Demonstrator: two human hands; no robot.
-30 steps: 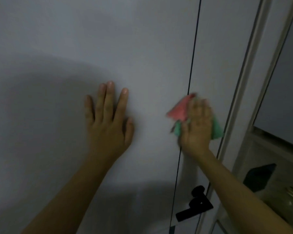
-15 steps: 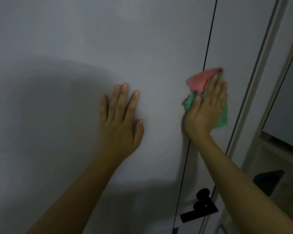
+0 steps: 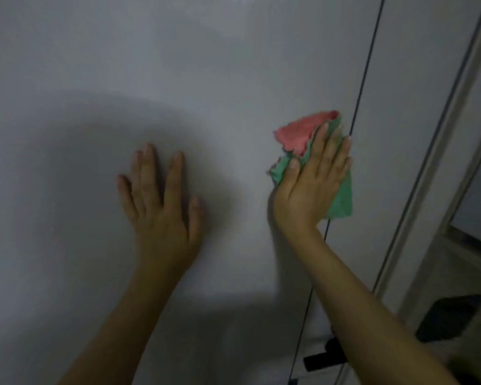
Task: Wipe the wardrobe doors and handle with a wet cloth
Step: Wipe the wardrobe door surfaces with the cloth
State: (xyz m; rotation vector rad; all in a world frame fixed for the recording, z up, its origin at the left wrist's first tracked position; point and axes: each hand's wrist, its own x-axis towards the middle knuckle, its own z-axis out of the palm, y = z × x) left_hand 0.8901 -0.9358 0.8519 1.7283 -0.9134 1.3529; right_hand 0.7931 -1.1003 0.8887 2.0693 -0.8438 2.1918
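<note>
A wide white wardrobe door (image 3: 178, 79) fills most of the view, and a narrower door (image 3: 408, 107) lies right of a thin dark seam. My right hand (image 3: 314, 179) presses a pink and green cloth (image 3: 300, 134) flat against the wide door just left of the seam, fingers straight. My left hand (image 3: 161, 201) lies flat on the same door, fingers spread and pointing up. A black handle (image 3: 322, 357) sits low on the narrow door, partly hidden behind my right forearm.
A pale frame post (image 3: 439, 151) runs up the right side of the doors. Beyond it, at the lower right, a dark flat object (image 3: 450, 318) lies on a shelf.
My right hand with the cloth has moved up and then left across the seam, onto the wide door. My left hand has stayed flat on the door.
</note>
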